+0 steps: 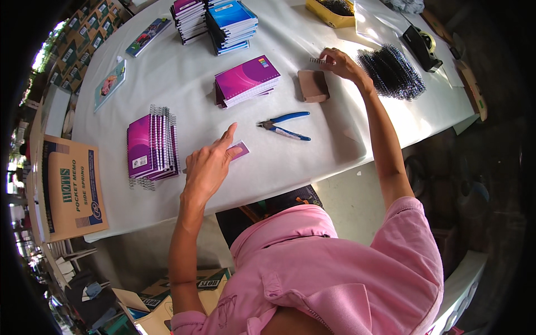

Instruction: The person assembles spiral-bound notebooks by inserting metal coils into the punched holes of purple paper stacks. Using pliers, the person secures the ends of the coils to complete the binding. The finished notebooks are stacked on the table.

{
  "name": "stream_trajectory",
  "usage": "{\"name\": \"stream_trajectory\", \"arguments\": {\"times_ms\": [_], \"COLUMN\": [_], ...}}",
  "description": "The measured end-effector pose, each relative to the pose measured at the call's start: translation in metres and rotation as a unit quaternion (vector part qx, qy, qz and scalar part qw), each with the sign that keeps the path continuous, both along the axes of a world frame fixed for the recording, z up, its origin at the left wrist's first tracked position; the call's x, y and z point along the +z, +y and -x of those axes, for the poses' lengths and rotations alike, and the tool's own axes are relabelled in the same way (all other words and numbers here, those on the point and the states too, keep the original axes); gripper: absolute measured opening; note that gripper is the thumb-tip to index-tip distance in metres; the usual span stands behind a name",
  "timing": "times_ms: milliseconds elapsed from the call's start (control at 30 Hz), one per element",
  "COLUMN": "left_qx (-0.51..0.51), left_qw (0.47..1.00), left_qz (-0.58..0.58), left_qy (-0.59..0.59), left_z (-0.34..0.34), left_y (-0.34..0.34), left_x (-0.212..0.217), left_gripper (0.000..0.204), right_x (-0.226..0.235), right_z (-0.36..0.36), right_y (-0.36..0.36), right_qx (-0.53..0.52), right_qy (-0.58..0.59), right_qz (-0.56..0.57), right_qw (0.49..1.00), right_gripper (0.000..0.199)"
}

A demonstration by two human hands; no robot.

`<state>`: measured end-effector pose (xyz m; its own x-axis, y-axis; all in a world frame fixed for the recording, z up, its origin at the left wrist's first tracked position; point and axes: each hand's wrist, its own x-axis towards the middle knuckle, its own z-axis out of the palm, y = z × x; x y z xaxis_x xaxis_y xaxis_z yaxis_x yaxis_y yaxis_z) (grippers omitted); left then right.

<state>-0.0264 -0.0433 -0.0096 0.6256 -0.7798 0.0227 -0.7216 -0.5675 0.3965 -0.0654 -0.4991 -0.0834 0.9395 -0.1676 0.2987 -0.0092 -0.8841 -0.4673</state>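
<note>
Wire coil (319,60) pinched in the right hand (341,62) grip; left hand (209,164) (fingers spread) presses the purple booklet (239,149), far nearer than pliers (283,126)

Glossy purple card is shining on the notebooks (247,80) near the frame's centre, and thin metal wire is coiling along the spines of the stack (152,147) at left. The pliers (284,125) are showing bare steel jaws and smooth blue plastic grips. A matt white cloth (167,84) is covering the table, creasing softly. At upper right, black wire spirals (391,71) are glinting. The box (70,187) at lower left is looking like plain matt cardboard.
</note>
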Motion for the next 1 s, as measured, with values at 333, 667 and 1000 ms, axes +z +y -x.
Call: {"name": "stream_trajectory", "arguments": {"times_ms": [333,667,1000], "left_qx": [-0.007,-0.022,-0.018], "left_qw": [0.998,0.999,0.997], "left_qz": [-0.055,0.017,-0.074], "left_qy": [-0.023,-0.041,0.018], "left_z": [0.004,0.0,0.003], "left_y": [-0.003,0.0,0.001], "left_x": [0.009,-0.008,0.013], "left_gripper": [0.054,0.051,0.047], "right_x": [0.034,0.01,0.017], "right_z": [0.024,0.039,0.098], "right_y": [-0.059,0.032,0.125], "right_qx": [-0.142,-0.115,-0.303], "right_qy": [-0.135,-0.193,0.037], "right_qz": [-0.43,0.209,0.051], "right_qw": [0.881,0.952,0.951], "right_gripper": [0.04,0.017,0.012]}}
